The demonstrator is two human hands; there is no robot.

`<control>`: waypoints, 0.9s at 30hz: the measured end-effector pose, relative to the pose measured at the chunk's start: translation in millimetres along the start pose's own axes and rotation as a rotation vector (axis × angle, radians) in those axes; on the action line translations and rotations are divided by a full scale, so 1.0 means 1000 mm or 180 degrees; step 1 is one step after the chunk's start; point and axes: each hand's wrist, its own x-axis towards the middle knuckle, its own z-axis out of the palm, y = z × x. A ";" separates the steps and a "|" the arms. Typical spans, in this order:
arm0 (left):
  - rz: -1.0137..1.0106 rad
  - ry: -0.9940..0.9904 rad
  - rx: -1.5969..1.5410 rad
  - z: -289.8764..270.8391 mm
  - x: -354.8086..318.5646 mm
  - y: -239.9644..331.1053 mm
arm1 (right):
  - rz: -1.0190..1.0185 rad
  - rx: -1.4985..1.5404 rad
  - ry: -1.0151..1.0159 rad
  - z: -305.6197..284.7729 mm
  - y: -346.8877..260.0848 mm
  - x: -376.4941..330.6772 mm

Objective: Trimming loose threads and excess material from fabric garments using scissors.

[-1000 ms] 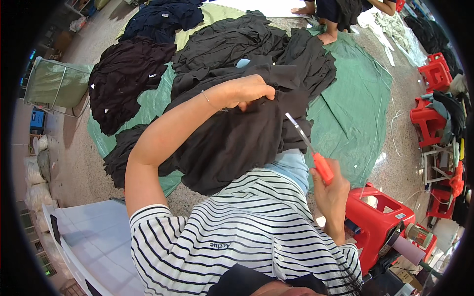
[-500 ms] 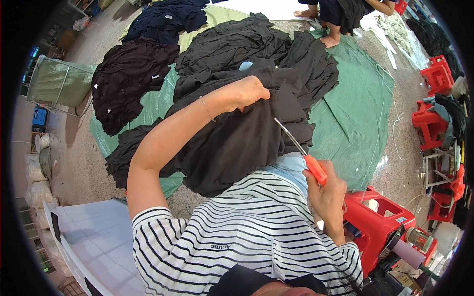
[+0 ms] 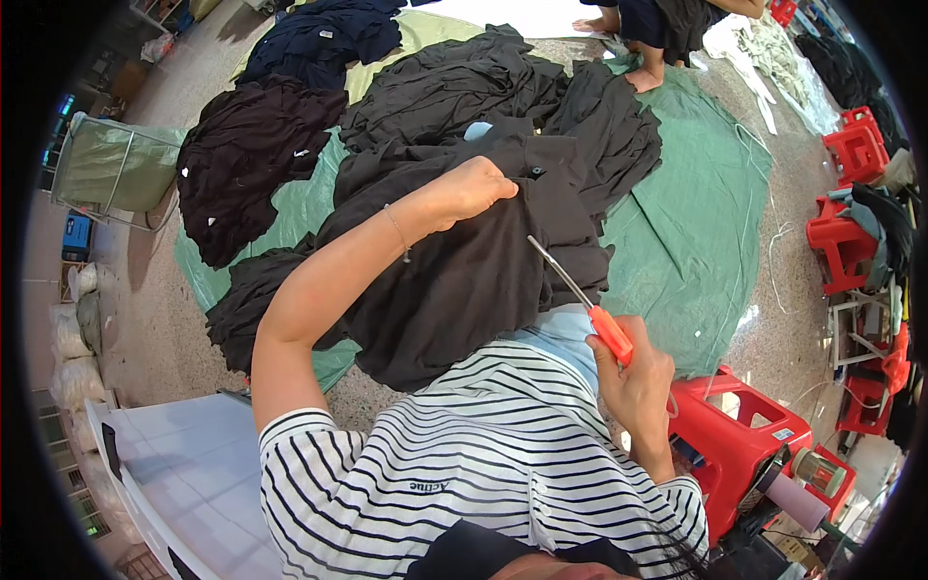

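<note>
My left hand [image 3: 472, 191] reaches over a dark grey garment [image 3: 440, 290] spread across my lap, its fingers pinched on the cloth near a strip with small buttons. In my right hand [image 3: 638, 389] is an orange-handled tool [image 3: 611, 335] with a long, slim metal shaft; whether it is scissors or another kind I cannot tell. The shaft points up and left, its tip just short of the garment, below my left fingertips. Light blue cloth [image 3: 561, 333] shows beneath the garment's lower right edge.
More dark garments [image 3: 454, 82] are heaped ahead on a green sheet [image 3: 686, 222]. A maroon-black pile [image 3: 256, 164] lies left. Red stools [image 3: 739, 416] stand at my right. Another person's bare foot [image 3: 645, 79] is at the far right. A white board-like panel [image 3: 184, 464] stands lower left.
My left hand and the garment have shifted slightly left. The orange-handled tool and my right hand have moved a little left too, with the grip unchanged.
</note>
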 end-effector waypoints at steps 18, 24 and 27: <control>0.1260 0.0988 0.2437 0.056 0.016 0.028 | 0.0793 0.0018 0.1224 0.004 0.064 0.016; 0.1086 0.1526 -0.1130 -0.078 -0.031 0.038 | 0.1231 0.0030 0.1224 0.003 0.084 0.021; 0.1364 0.2003 -0.1429 -0.141 -0.052 0.077 | 0.1081 -0.0061 0.1242 0.009 0.095 0.030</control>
